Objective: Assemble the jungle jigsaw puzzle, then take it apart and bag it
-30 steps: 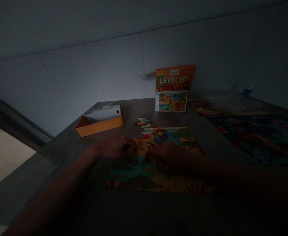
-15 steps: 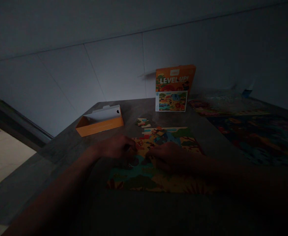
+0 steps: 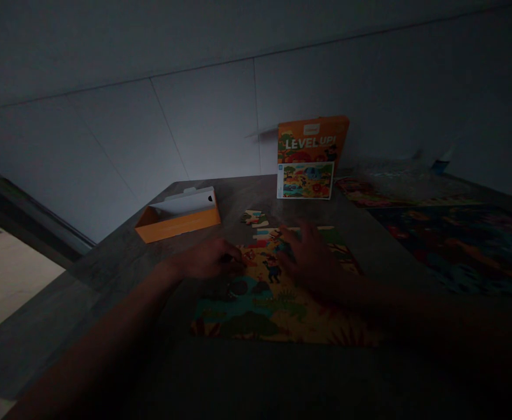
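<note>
Your left hand [image 3: 207,258] is at the left edge of the puzzle [image 3: 253,326], its fingers curled inward; it is too dark there to tell whether they pinch a piece or only rest on the edge. Your right hand [image 3: 312,259] reaches over the upper part of the puzzle with fingers spread apart and no piece visible in them; you cannot tell from this view whether the fingertips touch the picture.

The puzzle lies flat on the grey table [image 3: 63,326] in front of you, mostly joined, with a jagged left side near its top. Its lower part shows teal water and green bushes, and a small dark figure lies between your hands. Just beyond its upper left corner is a little cluster of loose pieces [image 3: 255,218].

Farther left sits an open orange tray [image 3: 181,224]. Behind the puzzle, an orange "LEVEL UP!" box [image 3: 312,140] stands upright near the wall [image 3: 212,116], with a picture card [image 3: 306,181] in front of its lower half. To your right lies a dark, colourful picture sheet [image 3: 466,245].
</note>
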Available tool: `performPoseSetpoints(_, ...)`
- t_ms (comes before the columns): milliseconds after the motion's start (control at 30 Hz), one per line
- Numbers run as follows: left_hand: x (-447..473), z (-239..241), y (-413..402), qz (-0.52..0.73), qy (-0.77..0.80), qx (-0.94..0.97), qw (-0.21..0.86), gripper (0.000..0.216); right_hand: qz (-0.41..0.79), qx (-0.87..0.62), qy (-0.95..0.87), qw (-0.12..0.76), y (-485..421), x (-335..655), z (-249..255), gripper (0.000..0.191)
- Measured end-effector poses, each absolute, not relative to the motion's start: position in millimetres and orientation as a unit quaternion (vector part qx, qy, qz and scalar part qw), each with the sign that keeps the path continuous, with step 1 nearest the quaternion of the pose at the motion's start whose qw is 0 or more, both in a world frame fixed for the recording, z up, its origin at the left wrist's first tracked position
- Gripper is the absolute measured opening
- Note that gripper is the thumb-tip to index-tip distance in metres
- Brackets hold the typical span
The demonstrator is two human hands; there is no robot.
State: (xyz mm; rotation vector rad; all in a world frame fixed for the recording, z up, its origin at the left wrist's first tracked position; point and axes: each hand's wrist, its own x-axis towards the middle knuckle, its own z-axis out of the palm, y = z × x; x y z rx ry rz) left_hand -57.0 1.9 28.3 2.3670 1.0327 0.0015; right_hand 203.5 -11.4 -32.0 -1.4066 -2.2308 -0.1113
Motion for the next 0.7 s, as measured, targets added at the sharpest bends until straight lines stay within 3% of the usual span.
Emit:
performPoseSetpoints(133, -55.5, 29.9, 1.9, 0.007, 0.386, 0.879, 0.280, 0.024, -0.006, -0.500, -0.842, 0.201, -9.6, 204.6, -32.1, 0.053)
performPoseSetpoints(500, -56.7, 26.7, 3.5, 0.010, 0.390, 0.876, 0.282, 0.023, 0.047, -0.323, -0.902, 0.281, -7.2, 203.1, -30.9, 0.020)
performPoseSetpoints(700, -56.7, 27.2, 3.0, 0.006, 0.403, 0.878, 0.257, 0.024, 0.084, -0.257, -0.918, 0.290, -11.1, 201.1, -24.2, 0.023)
